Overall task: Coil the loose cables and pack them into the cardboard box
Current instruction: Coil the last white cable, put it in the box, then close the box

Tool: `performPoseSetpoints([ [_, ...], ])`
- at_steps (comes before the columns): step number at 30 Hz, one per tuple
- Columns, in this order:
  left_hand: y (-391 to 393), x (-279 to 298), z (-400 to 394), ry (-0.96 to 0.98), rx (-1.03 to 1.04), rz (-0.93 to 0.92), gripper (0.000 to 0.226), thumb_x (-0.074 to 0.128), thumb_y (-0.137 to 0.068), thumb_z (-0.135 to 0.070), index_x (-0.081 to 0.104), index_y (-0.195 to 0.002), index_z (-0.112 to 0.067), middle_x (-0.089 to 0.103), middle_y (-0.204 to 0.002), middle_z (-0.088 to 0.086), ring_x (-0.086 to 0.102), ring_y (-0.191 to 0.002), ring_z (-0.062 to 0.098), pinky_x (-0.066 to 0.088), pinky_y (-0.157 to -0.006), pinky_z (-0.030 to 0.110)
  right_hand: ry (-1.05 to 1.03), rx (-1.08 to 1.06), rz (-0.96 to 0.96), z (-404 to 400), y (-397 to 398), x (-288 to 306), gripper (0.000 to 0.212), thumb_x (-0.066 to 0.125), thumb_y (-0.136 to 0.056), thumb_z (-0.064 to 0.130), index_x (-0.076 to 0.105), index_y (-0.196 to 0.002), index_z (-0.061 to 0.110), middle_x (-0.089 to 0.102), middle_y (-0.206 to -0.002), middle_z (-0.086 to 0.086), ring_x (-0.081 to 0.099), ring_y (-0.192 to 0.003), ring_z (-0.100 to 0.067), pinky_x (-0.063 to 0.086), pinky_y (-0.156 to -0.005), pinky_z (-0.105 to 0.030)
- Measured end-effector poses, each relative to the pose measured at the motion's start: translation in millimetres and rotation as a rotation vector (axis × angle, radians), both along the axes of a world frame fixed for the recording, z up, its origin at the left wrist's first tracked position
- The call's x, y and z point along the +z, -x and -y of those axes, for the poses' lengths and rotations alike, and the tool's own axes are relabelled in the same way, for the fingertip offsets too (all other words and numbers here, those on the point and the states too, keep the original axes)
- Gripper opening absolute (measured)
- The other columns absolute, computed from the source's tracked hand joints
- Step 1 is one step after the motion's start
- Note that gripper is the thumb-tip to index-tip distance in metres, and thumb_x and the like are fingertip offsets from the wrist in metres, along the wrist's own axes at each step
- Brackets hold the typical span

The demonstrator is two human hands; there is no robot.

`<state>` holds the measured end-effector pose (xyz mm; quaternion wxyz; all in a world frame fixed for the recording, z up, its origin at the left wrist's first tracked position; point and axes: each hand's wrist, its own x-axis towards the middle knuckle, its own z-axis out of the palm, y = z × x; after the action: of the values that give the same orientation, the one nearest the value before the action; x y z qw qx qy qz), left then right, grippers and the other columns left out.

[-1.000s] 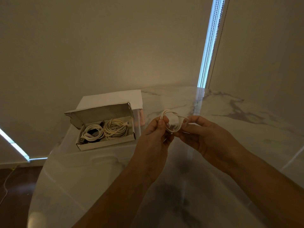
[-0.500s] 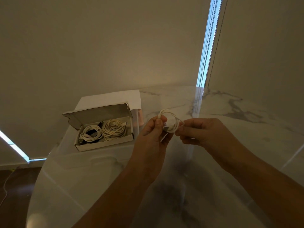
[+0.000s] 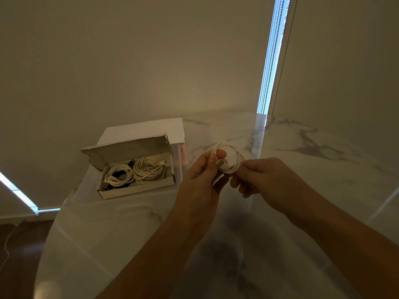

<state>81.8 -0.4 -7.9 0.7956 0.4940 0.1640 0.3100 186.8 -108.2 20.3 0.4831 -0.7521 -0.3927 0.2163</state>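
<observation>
Above the table I hold a small white cable coil [image 3: 234,157] between both hands. My left hand [image 3: 199,180] pinches its left side near a plug end. My right hand [image 3: 267,179] pinches the coil's lower right side. The open cardboard box [image 3: 138,189] sits to the left on the table, lid flap raised behind it. Inside lie a cream cable coil [image 3: 149,172] on the right and a white cable coil [image 3: 118,178] over something black on the left.
A glossy marble table [image 3: 323,165] carries everything, its curved edge running down the left. A white flat box [image 3: 146,131] lies behind the cardboard box. Walls and a blind with a bead chain [image 3: 285,55] stand behind. Dark floor [image 3: 19,244] with a thin wire shows lower left.
My hands shifted slightly and my right fingers curled tighter, moving lower on the coil, which now looks a little smaller. The box has not moved.
</observation>
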Motion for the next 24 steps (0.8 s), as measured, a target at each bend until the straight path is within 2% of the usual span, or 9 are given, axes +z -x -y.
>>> performPoseSetpoints([
  [5,-1,-5,-1,-0.173,0.138,-0.049,0.025,0.045,-0.103,-0.025,0.068,-0.109,-0.017,0.071,-0.109,0.0,0.064,-0.104,0.015,0.05,-0.084,0.027,0.085,0.081,0.076,-2,4,-2,0.028,0.049,-0.1,0.025,0.071,-0.085,0.032,0.073,-0.08,0.015,0.068,-0.072,-0.006,0.057,-0.069,-0.019],
  [7,-1,-6,-3,-0.204,0.166,-0.065,0.025,0.045,-0.104,-0.025,0.069,-0.109,-0.018,0.071,-0.114,0.004,0.064,-0.11,0.021,0.052,-0.088,0.03,0.104,0.099,0.085,-3,5,-2,0.024,0.051,-0.098,0.03,0.072,-0.087,0.031,0.073,-0.083,0.011,0.068,-0.074,-0.007,0.058,-0.074,-0.024],
  [10,-1,-6,-2,-0.249,0.177,-0.083,0.026,0.045,-0.103,-0.026,0.071,-0.103,-0.023,0.071,-0.11,0.005,0.065,-0.11,0.023,0.052,-0.094,0.038,0.073,0.084,0.035,-3,9,0,0.026,0.05,-0.095,0.047,0.07,-0.083,0.034,0.071,-0.076,0.018,0.066,-0.069,-0.002,0.054,-0.065,-0.015],
  [13,0,-5,1,-0.293,0.143,-0.114,0.028,0.045,-0.104,-0.028,0.073,-0.102,-0.026,0.072,-0.103,-0.002,0.066,-0.1,0.015,0.05,-0.086,0.032,0.05,0.0,-0.001,-2,8,-2,0.033,0.05,-0.098,0.045,0.074,-0.084,0.028,0.072,-0.073,0.014,0.066,-0.061,-0.005,0.055,-0.068,-0.021],
  [15,0,-4,2,-0.31,0.118,-0.139,0.029,0.044,-0.104,-0.028,0.073,-0.106,-0.028,0.073,-0.106,-0.006,0.066,-0.1,0.014,0.049,-0.087,0.031,0.025,-0.021,-0.123,-1,6,-2,0.031,0.052,-0.1,0.039,0.077,-0.09,0.024,0.074,-0.075,0.006,0.064,-0.06,-0.01,0.058,-0.071,-0.027],
  [17,0,-3,4,-0.333,0.115,-0.172,0.028,0.044,-0.105,-0.03,0.071,-0.11,-0.034,0.074,-0.106,-0.01,0.066,-0.097,0.01,0.049,-0.087,0.03,-0.007,-0.025,-0.242,-1,6,0,0.029,0.055,-0.099,0.034,0.079,-0.091,0.021,0.073,-0.074,0.003,0.061,-0.059,-0.012,0.057,-0.067,-0.026],
  [20,1,-2,6,-0.392,0.133,-0.204,0.026,0.042,-0.104,-0.032,0.066,-0.105,-0.043,0.073,-0.095,-0.02,0.065,-0.088,-0.001,0.05,-0.084,0.024,-0.029,-0.026,-0.336,0,8,0,0.029,0.057,-0.098,0.032,0.08,-0.089,0.018,0.071,-0.072,0.001,0.059,-0.061,-0.014,0.054,-0.065,-0.024],
  [22,2,-1,10,-0.444,0.133,-0.226,0.028,0.037,-0.104,-0.036,0.065,-0.108,-0.04,0.071,-0.087,-0.017,0.061,-0.077,-0.011,0.049,-0.077,0.016,-0.032,-0.035,-0.354,0,8,0,0.03,0.056,-0.099,0.031,0.081,-0.087,0.017,0.07,-0.071,0.0,0.057,-0.06,-0.014,0.053,-0.063,-0.024],
  [24,3,2,13,-0.501,0.124,-0.266,0.042,0.032,-0.099,-0.047,0.065,-0.117,-0.028,0.064,-0.087,-0.013,0.057,-0.074,-0.015,0.047,-0.075,0.013,-0.03,-0.062,-0.33,-1,9,-2,0.031,0.055,-0.099,0.03,0.08,-0.085,0.017,0.069,-0.069,0.001,0.057,-0.058,-0.012,0.052,-0.061,-0.024],
])
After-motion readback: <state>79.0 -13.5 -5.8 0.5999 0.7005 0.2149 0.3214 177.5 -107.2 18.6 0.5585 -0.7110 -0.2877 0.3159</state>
